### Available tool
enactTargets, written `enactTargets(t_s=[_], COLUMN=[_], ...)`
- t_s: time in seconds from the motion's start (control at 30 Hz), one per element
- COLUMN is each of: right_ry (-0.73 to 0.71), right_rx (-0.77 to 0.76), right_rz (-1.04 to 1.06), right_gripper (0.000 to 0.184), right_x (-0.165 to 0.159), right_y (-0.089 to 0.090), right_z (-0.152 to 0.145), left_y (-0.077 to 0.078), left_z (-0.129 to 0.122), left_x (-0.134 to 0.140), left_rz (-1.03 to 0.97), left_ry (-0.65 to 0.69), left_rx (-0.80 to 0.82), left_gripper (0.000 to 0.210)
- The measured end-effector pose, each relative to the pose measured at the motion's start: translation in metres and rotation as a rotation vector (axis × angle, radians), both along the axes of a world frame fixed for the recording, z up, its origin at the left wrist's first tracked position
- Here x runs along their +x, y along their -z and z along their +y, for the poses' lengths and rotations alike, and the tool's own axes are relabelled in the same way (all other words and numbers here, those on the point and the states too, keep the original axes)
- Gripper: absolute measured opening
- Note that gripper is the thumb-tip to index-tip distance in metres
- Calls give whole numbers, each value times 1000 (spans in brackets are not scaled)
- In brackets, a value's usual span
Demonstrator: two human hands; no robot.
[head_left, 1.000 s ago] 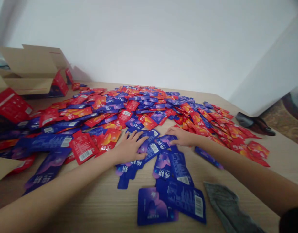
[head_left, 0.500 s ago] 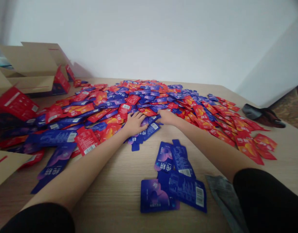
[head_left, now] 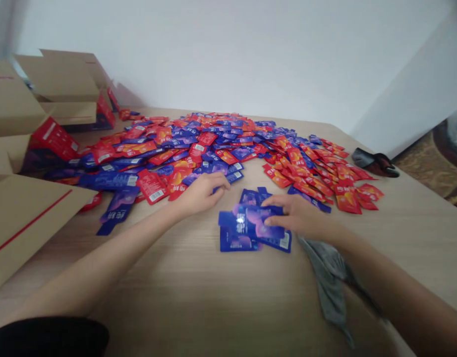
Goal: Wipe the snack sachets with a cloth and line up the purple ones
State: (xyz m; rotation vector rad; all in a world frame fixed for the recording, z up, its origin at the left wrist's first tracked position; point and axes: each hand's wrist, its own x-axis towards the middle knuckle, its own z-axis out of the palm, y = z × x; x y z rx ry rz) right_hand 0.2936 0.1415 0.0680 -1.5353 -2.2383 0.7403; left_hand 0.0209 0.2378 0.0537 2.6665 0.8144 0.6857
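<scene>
My right hand [head_left: 297,214] pinches a blue sachet [head_left: 253,220] by its right end, thumb and fingers on either side. This sachet is held flat over several other blue sachets [head_left: 238,243] lying overlapped on the table. My left hand [head_left: 204,192] is at the near edge of a big heap of sachets [head_left: 209,141], palm down, with fingers bent and the thumb apart from them. Blue shows behind its fingertips, and I see nothing gripped there. The heap mixes blue-purple sachets with red-orange ones.
Open cardboard boxes [head_left: 68,91] stand at the left, one flap [head_left: 38,213] reaching over the table [head_left: 184,297]. Red-and-blue printed boxes [head_left: 55,141] are beside them. A grey cloth [head_left: 330,282] lies under my right forearm. A dark object [head_left: 375,161] rests at the far right edge.
My right hand has come back from the heap toward me with a blue sachet, now over the loose blue ones. My left hand has lifted slightly off the heap. The view has shifted.
</scene>
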Motion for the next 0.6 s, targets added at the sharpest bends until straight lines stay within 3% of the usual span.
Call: enactTargets(t_s=[0.1,0.17,0.33,0.47,0.6], right_ry=[-123,-128,126,374,331], right_rx=[-63,42,399,436,297], right_rz=[-68,-203,-472,-572,-591], right_gripper=[34,36,62,65,54], right_x=[-26,-33,-10,29,51], right_y=[31,47,49,62,92], right_z=[-57,-84,-119,-122,-122], left_y=[-6,0,33,58,69], left_z=[-57,-94,-169,-193,-203], left_x=[4,4,-3,-9,-12], left_rz=[233,368,367,396,413], left_ry=[163,228,263,144,64], left_rx=[14,36,82,15,-61], left_gripper=[28,26,36,55,57])
